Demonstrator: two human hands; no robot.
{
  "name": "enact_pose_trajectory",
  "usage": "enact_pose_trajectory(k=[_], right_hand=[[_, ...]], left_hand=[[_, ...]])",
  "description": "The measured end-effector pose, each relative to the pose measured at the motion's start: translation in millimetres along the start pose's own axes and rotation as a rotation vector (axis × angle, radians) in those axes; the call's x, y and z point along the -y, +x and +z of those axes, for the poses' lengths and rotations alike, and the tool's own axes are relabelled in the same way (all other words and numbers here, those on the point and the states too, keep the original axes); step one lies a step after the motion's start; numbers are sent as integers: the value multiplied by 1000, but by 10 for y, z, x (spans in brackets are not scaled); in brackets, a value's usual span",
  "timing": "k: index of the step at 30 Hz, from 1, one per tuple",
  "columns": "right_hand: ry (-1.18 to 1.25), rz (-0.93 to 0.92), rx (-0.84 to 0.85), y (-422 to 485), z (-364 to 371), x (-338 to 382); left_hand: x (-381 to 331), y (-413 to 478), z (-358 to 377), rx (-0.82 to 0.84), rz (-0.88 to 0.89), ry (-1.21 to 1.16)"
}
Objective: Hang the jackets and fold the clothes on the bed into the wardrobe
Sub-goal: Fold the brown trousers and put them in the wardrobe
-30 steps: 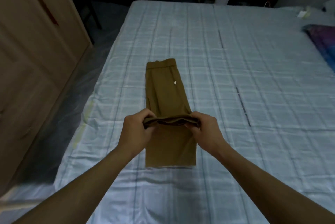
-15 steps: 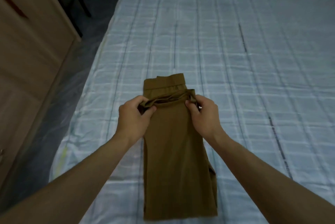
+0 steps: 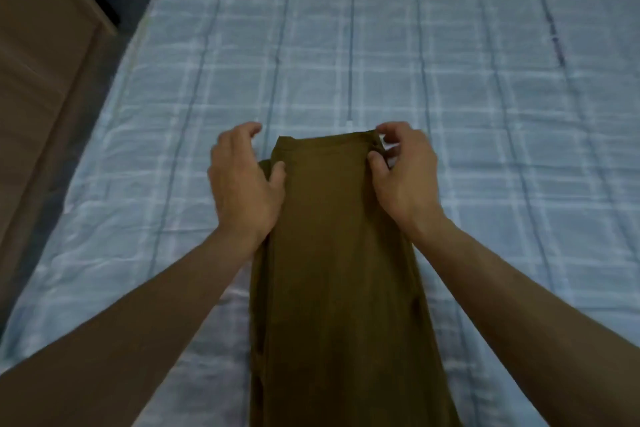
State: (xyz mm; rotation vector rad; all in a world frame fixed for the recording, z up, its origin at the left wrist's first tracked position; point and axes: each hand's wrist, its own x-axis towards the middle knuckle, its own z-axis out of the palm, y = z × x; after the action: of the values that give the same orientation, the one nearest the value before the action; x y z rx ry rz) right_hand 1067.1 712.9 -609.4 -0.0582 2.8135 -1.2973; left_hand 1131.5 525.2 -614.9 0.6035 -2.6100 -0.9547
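One pair of brown trousers (image 3: 339, 253) lies lengthwise on the bed (image 3: 485, 97), its doubled-over end now reaching the far edge, where half a second ago both hands pinched it short of there. Two hands flank that end. The left hand (image 3: 242, 184) has loosened its grip: fingers lifted, thumb touching the cloth. The right hand (image 3: 405, 174) sets forefinger and thumb at the far right corner; whether they pinch cannot be told.

Matt brown cloth trousers (image 3: 343, 253) on crinkled checked cotton-like sheet (image 3: 485, 115).
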Motion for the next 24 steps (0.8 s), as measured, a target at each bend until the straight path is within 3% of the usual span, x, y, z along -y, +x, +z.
enact_pose_trajectory(k=[3,6,10,19,21,24], right_hand=[[-152,-263,-33,-133,5,-3],[-356,-483,147,-323,167,-86],[-602,-492,246,-321,343,-399],[-673,-368,337,-278,333,-379],[-708,-327,392,-440,162,-241],[-598,-358,353,-1240,-76,-116]], left_hand=[[-53,-130,50,-43,310,117],[-83,-317,198,151,512,237],[213,-259,367,379,431,505],[227,-164,422,488,349,666],[104,-379,298,452,319,691],[-120,-1186,72,466,452,679]])
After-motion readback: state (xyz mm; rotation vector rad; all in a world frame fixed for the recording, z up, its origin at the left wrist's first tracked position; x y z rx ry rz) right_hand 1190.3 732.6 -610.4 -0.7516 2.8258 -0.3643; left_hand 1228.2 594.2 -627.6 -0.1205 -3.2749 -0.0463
